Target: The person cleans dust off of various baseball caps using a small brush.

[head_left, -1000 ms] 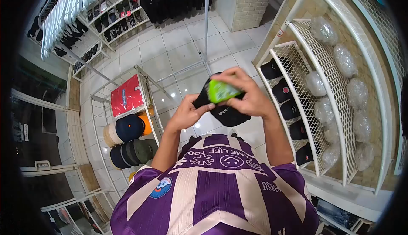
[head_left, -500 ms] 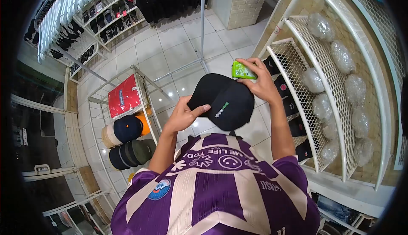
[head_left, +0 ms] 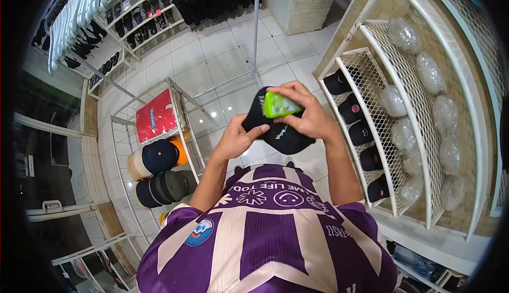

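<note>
A black baseball cap (head_left: 286, 138) with small green and white lettering hangs in front of my chest. My left hand (head_left: 236, 138) pinches its left side, thumb on top and fingers underneath. In my right hand (head_left: 307, 114) is a bright green, block-shaped thing (head_left: 278, 106) with a pale patterned face. Fingers and thumb wrap its right end. It overlaps the cap's upper part, and a pale, bristly-looking patch shows at its left edge.
At right, a white mesh rack (head_left: 379, 107) carries black caps (head_left: 350, 108) and clear plastic-wrapped bundles (head_left: 432, 73). A low metal rack at left holds a red package (head_left: 155, 117) and several caps (head_left: 160, 156). White hangers (head_left: 90, 17) hang at upper left.
My right hand has moved left and slightly down, bringing the green thing from beside the cap to over it. The cap has tilted and shifted a little, with my left hand still gripping it.
</note>
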Demonstrator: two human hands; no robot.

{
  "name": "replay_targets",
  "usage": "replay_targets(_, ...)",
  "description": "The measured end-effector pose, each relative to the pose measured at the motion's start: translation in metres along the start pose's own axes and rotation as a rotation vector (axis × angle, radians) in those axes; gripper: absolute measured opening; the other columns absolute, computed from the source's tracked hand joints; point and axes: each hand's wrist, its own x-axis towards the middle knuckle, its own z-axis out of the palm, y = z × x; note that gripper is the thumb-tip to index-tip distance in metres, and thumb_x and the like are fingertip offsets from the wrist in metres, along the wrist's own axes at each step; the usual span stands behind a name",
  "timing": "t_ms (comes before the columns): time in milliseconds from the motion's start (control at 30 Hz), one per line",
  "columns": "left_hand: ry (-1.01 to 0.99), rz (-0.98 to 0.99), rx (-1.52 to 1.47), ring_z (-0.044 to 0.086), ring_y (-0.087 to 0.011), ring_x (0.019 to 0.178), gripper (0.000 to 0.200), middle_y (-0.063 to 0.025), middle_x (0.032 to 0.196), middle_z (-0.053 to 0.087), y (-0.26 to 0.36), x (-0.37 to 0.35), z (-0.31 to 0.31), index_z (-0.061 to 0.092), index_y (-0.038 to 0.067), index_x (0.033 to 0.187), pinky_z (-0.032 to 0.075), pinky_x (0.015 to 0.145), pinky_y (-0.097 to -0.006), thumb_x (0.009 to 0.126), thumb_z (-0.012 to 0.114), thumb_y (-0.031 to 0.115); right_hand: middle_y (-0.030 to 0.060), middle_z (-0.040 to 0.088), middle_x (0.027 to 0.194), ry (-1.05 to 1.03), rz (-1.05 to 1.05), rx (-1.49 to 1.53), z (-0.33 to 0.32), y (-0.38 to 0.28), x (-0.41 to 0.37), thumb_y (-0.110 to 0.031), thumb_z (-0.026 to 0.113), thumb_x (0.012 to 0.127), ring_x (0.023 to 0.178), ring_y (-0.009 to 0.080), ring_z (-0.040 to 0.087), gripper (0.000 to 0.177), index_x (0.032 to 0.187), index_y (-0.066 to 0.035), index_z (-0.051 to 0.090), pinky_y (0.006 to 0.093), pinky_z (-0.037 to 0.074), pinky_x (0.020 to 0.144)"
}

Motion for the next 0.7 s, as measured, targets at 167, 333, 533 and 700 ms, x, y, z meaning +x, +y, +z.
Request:
replay_targets(167, 0.091, 0.089, -0.013, 0.064, -0.0088, 0.085, 0.020, -0.0049, 0.092, 0.074, -0.002, -0.006, -0.002, 0.071, -0.007, 0.107, 0.053, 0.076, -0.0270, 0.094, 0.072, 0.009, 0.0116, 0.064, 0.118, 0.225, 0.254, -0.423, -0.044, 0.073, -0.015, -0.015, 0.083, 0.079, 0.112, 0.0289, 0.063, 0.063, 0.139, -0.014, 0.062, 0.0395, 0.048, 0.099)
replay_targets(333, 0.144, 0.137, 0.080, 0.062, -0.0091, 0.084, 0.018, -0.0025, 0.095, 0.074, -0.002, -0.003, -0.007, 0.072, -0.004, 0.107, 0.051, 0.078, -0.0267, 0.096, 0.071, 0.009, 0.0118, 0.060, 0.138, 0.248, 0.241, 0.634, -0.052, 0.069, -0.038, -0.009, 0.079, 0.085, 0.124, 0.0194, 0.058, 0.062, 0.140, 0.003, 0.055, 0.0336, 0.044, 0.107)
replay_targets(533, 0.052, 0.170, 0.001, 0.063, -0.0131, 0.107, 0.041, -0.0089, 0.124, 0.069, -0.010, 0.000, -0.002, 0.061, -0.004, 0.131, 0.049, 0.093, -0.0276, 0.096, 0.071, 0.015, 0.0106, 0.061, 0.137, 0.196, 0.268, 0.918, -0.037, 0.078, -0.040, -0.013, 0.081, 0.081, 0.125, 0.0169, 0.057, 0.071, 0.143, 0.003, 0.052, 0.0296, 0.041, 0.110)
replay_targets(700, -0.126, -0.177, -0.893, 0.063, -0.0226, 0.120, 0.058, -0.0129, 0.144, 0.055, 0.003, 0.014, -0.008, 0.052, -0.003, 0.141, 0.050, 0.100, -0.0327, 0.095, 0.070, 0.026, 0.0092, 0.063, 0.133, -0.010, 0.208, 0.791, -0.048, 0.055, -0.022, -0.013, 0.083, 0.076, 0.122, 0.0162, 0.059, 0.073, 0.142, 0.004, 0.055, 0.0295, 0.042, 0.108)
